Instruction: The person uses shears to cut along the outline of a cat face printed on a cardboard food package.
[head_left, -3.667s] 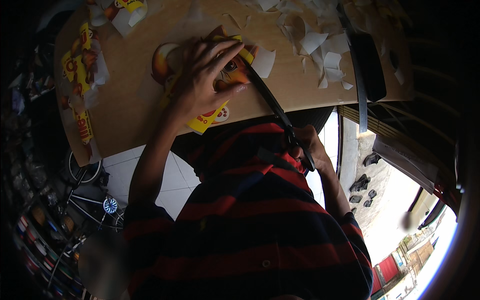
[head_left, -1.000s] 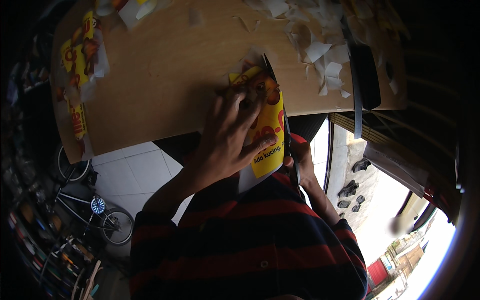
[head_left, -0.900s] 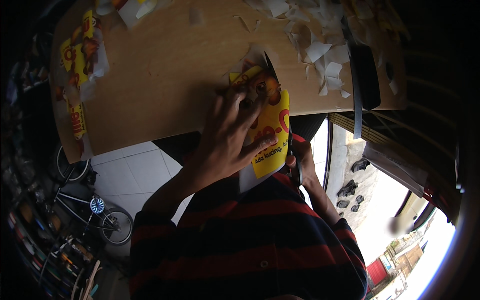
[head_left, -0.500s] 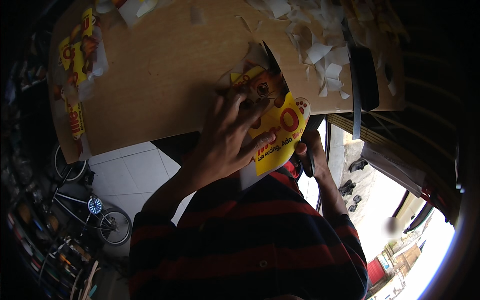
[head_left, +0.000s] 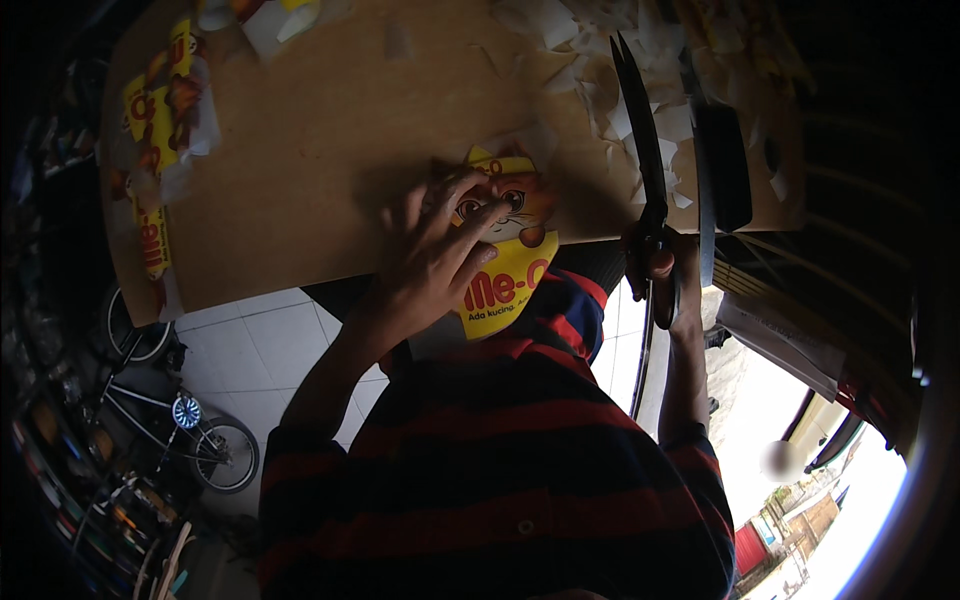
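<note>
A yellow printed cut-out sheet (head_left: 497, 291) with a cat's face and red lettering lies at the table's near edge, its lower part hanging over toward my striped shirt. My left hand (head_left: 428, 262) rests on the sheet's left side, fingers spread over the cat's face and thumb lying on the print. To the right, apart from the sheet, my right hand (head_left: 660, 268) is closed round the handles of large dark scissors (head_left: 645, 140). Their long blades point away from me, close together with a narrow gap at the tips. Pale backing paper shows around the sheet.
Yellow printed pieces (head_left: 152, 130) lie along the left of the wooden table (head_left: 300, 180). White paper scraps (head_left: 560, 25) are heaped at the far right, beside a long metal strip (head_left: 707, 250) and a black block (head_left: 725, 165). A bicycle (head_left: 222, 452) stands on the floor at lower left.
The scissors have swung right and away from the sheet, their blades now in full view. The sheet has shifted left and turned more upright; the paw print no longer shows at its right edge.
</note>
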